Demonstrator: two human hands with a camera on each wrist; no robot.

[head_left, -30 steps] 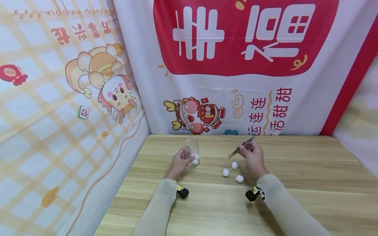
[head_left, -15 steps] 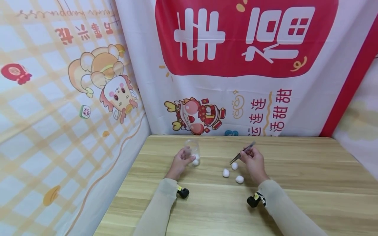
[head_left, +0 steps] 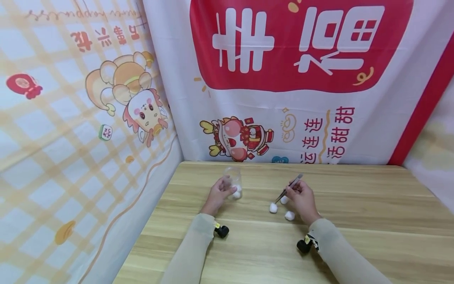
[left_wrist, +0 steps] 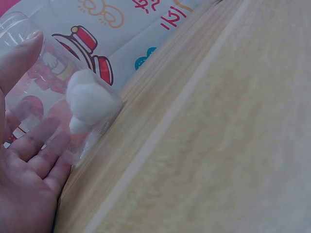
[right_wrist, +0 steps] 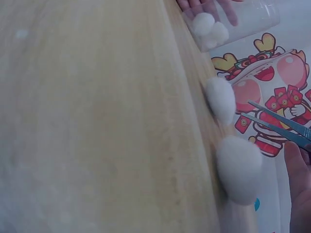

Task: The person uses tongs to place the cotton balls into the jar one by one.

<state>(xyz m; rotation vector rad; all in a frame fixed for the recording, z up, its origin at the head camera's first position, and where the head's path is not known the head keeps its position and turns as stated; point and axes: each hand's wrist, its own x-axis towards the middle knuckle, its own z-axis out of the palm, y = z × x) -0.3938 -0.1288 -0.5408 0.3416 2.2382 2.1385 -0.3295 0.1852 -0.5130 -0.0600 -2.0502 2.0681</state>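
My left hand holds a clear plastic jar upright on the table, thumb and fingers round its side. A few white cotton balls lie at its bottom. In my right hand a pair of metal tweezers is pinched, pointing down and left. Right by the tips is the left cotton ball; two more, a front cotton ball and a partly hidden rear cotton ball, lie beside the hand. The right wrist view shows the tweezers' arms parted, with nothing between the tips.
Everything stands on a wooden table. A white and red printed cloth hangs along its back edge, and a checked cloth covers the left side. A small black camera sits at the left wrist, another camera at the right.
The tweezers' tips have come down, from above the rear cotton ball to close by the left one. My left hand and the jar keep their place; the head view has shifted slightly.
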